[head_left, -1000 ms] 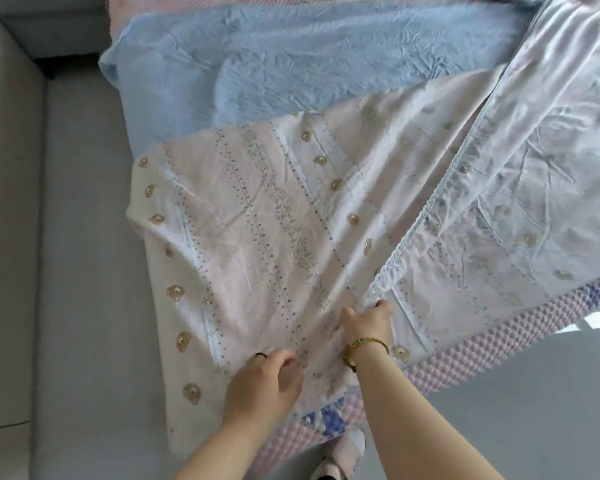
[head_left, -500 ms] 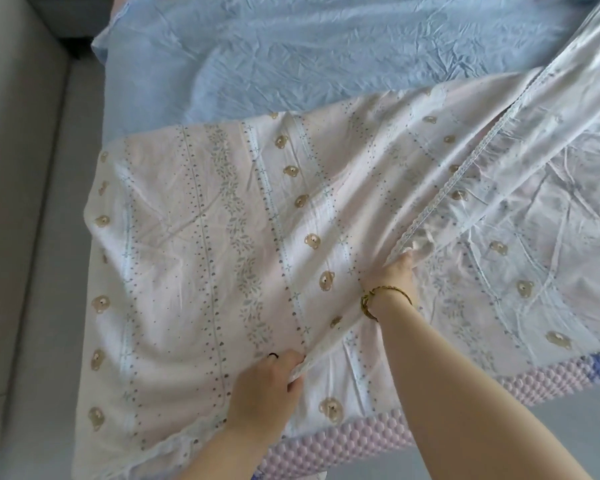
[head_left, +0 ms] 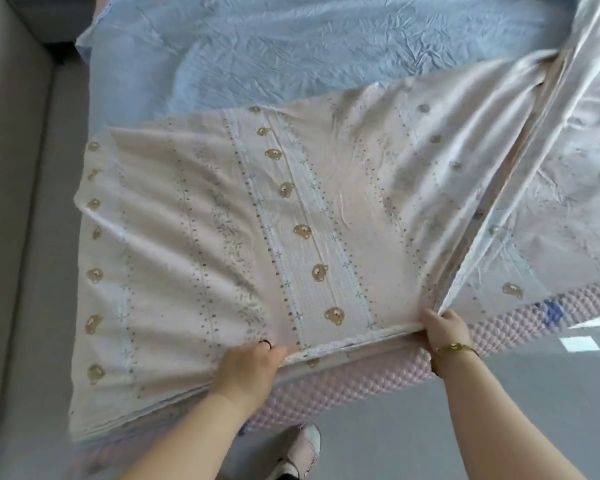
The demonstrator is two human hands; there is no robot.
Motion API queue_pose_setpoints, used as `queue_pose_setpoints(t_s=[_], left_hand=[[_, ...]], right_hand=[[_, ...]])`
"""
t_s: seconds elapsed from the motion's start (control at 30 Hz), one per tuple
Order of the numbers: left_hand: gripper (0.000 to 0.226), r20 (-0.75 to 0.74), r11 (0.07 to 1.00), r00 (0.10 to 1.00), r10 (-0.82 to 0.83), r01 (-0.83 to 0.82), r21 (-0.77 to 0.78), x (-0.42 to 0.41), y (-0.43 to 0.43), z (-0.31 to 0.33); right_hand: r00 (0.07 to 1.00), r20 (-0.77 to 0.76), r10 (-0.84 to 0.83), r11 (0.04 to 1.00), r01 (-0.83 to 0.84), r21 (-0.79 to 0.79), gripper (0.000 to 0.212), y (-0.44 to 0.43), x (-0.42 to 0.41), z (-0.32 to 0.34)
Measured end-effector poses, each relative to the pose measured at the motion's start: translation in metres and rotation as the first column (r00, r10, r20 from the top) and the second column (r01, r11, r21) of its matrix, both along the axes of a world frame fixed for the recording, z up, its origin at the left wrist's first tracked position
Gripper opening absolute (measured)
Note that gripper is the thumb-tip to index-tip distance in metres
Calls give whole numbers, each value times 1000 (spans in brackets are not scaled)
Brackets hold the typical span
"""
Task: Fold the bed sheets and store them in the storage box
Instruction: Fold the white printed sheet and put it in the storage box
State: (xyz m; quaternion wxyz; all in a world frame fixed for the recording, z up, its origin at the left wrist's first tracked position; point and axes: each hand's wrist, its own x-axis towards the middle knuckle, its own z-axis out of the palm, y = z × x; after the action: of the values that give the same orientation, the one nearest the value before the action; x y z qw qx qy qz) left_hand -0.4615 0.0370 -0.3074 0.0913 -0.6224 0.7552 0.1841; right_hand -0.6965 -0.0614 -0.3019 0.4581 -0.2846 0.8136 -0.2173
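So the bed sheet [head_left: 222,237] is pale pink with rows of little brown bear faces, dotted lines and leafy stripes running down it. It's spread out on the bed over a wrinkly blue sheet [head_left: 291,46], and its near edge runs along the pink bubbly mattress cover [head_left: 343,389]. The left part hangs off the side of the bed a bit. On the right the fabric is turned over, so you get the paler, washed-out back of it, with a long ridge running diagonally from the top right corner down to the near edge.

The left hand [head_left: 248,367], with a dark ring [head_left: 265,342] on one finger, has its fingers curled onto the doubled-up near edge. The right hand [head_left: 442,332], gold bracelet [head_left: 452,348] on the wrist, is bunched up gripping the spot where that ridge meets the edge. The hem is pulled fairly straight between them.

One shoe [head_left: 302,452] shows on the grey floor below.
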Motion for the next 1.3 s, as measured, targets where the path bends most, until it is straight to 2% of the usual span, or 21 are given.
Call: queue_pose_setpoints(t_s=[0.03,0.07,0.1,0.2,0.23,0.3,0.5,0.67,0.73,0.83,0.93,0.97,1.07,1.1,1.13,1.2,1.23,1.3], left_hand=[[38,-28,998,999,41,-40,58,-3,-1,4],[32,-61,993,992,113,-111,36,-6,-4,6],[30,-18,991,991,129,-129,17,-9,-4,4],[23,-35,986,985,168,-169,-14,-32,-16,10],[23,-34,985,984,174,-174,15,-46,-27,11],[31,-143,979,969,202,-198,41,-74,-44,8],[40,-228,925,904,362,-320,203,-180,-124,-1],[36,-228,915,888,400,-371,160,-233,-181,0],[34,-216,898,875,433,-399,184,-242,-192,1],[34,-322,882,822,470,-451,137,-255,-203,5],[20,-409,911,829,382,-411,18,-267,-204,16],[14,-418,934,861,290,-350,-73,-269,-201,16],[26,-448,976,879,160,-210,-62,-274,-190,23],[35,-448,986,880,158,-167,20,-279,-185,21],[40,-387,994,916,109,-95,54,-284,-179,17],[30,-223,986,970,94,-60,154,-289,-171,4],[27,-166,979,982,95,-62,194,-291,-172,2],[26,-144,971,982,126,-92,220,-295,-174,3]], right_hand=[[1000,5,26,1000,-26,13,27,-4,-3,-1],[999,25,43,999,-43,20,22,-8,-2,-2],[998,29,59,998,-60,34,17,-13,-4,-3],[996,63,61,995,-66,74,16,-29,-10,-3],[996,68,54,994,-60,90,16,-39,-17,-6],[999,25,46,995,-48,84,10,-60,-24,-10],[993,-52,110,993,-107,47,39,-158,-70,-9],[949,-236,209,978,-209,28,63,-223,-119,-11],[920,-290,263,964,-259,54,67,-238,-129,-12],[890,-297,346,938,-337,82,62,-245,-138,-8],[972,-80,220,974,-224,-37,33,-244,-154,8],[988,6,156,982,-155,-110,24,-240,-163,14],[985,163,59,964,-14,-264,20,-210,-197,22],[986,165,40,968,2,-249,21,-196,-207,19],[990,136,28,979,0,-203,20,-180,-216,14],[998,58,23,995,-17,-98,20,-161,-224,1],[1000,24,18,997,-16,-74,25,-157,-225,-2],[1000,-22,21,998,-23,-65,45,-162,-223,-1]])
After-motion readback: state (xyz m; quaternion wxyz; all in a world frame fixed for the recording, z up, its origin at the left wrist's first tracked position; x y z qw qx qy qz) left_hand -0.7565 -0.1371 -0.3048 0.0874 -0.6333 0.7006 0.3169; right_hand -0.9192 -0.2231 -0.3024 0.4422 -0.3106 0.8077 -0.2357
